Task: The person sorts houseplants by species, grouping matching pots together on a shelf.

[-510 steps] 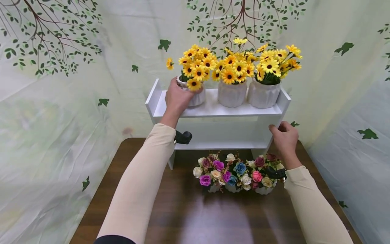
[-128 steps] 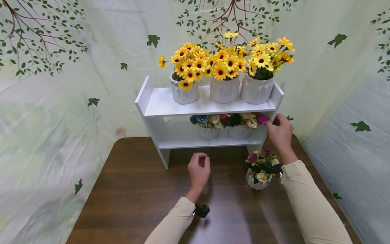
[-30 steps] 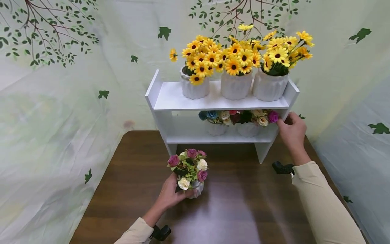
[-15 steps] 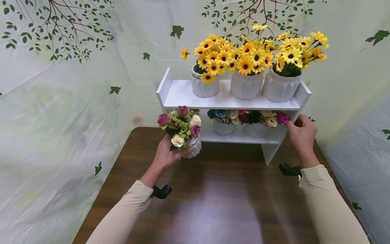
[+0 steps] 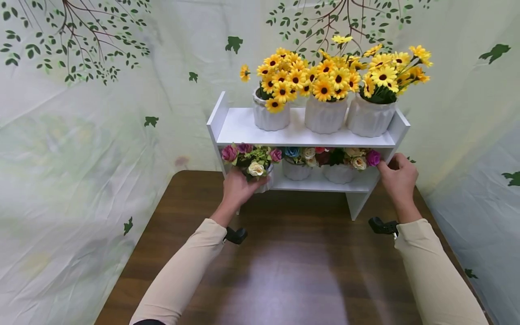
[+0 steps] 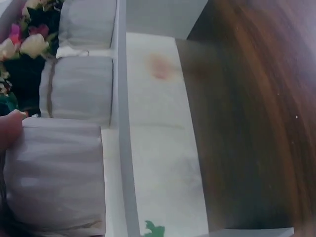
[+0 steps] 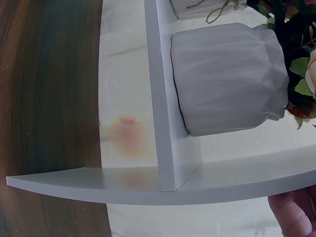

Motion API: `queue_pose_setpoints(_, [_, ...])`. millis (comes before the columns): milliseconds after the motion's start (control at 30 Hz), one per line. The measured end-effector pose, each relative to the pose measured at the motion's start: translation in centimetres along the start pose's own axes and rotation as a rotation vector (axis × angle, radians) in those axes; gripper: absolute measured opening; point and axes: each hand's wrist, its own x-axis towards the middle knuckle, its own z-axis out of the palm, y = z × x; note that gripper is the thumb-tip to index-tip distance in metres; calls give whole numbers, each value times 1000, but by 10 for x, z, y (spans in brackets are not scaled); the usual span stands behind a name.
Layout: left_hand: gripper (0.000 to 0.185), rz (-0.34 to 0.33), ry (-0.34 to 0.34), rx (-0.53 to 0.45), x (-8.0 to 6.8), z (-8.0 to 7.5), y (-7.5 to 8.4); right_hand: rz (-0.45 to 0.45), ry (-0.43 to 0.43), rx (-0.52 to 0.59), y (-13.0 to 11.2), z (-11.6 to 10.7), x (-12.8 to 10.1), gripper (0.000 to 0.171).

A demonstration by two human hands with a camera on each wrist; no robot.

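Note:
My left hand [image 5: 240, 187] grips a white pot of artificial roses [image 5: 256, 169], purple and cream, at the left end of the lower shelf. In the left wrist view that pot [image 6: 57, 177] stands beside two others in a row, my thumb [image 6: 9, 129] at its rim. To its right on the same shelf are a pot with blue and cream roses [image 5: 296, 170] and a pot with red, cream and magenta ones [image 5: 339, 173]. My right hand [image 5: 400, 177] pinches the right side panel of the white shelf unit [image 5: 252, 135]; its fingers [image 7: 291, 217] show at the panel's edge.
Three white pots of yellow daisies, left [image 5: 271, 118], middle [image 5: 326, 116] and right [image 5: 371, 117], line the upper shelf. The unit stands at the back of a brown wooden table [image 5: 284, 271], before a leaf-printed cloth backdrop [image 5: 183, 135].
The rose pots have gone from the table onto the lower shelf. My left hand has just lifted the purple-and-cream one up and into its left end. My right hand stays at the side panel.

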Motion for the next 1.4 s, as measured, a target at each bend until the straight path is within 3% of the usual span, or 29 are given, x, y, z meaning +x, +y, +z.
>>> queue_pose_setpoints(100, [81, -9, 6, 5, 7, 3, -3, -4, 3, 7, -1, 0, -2, 26])
queue_pose_setpoints(333, [74, 39, 21, 54, 25, 11, -8, -8, 26, -3, 0, -2, -2, 25])
queue_pose_setpoints(567, [75, -81, -22, -57, 43, 17, -8, 12, 5, -2, -2, -2, -4, 28])
queue_pose_setpoints(967, [91, -130, -14, -141, 49, 18, -18, 45, -11, 14, -7, 12, -7, 25])
queue_pose_setpoints(1100, [98, -203, 5, -247, 34, 14, -14, 114, -104, -7, -8, 7, -11, 35])
queue_pose_setpoints(1200, [92, -260, 58, -405, 6, 12, -17, 103, -220, -19, -2, -5, -22, 43])
queue_pose_setpoints(1300, [69, -266, 110, -518, -29, 9, -32, 8, -288, -6, 9, -18, -39, 44])
queue_pose_setpoints(1400, [48, -242, 127, -468, -57, 3, -50, -120, -243, -33, 22, -24, -65, 36])
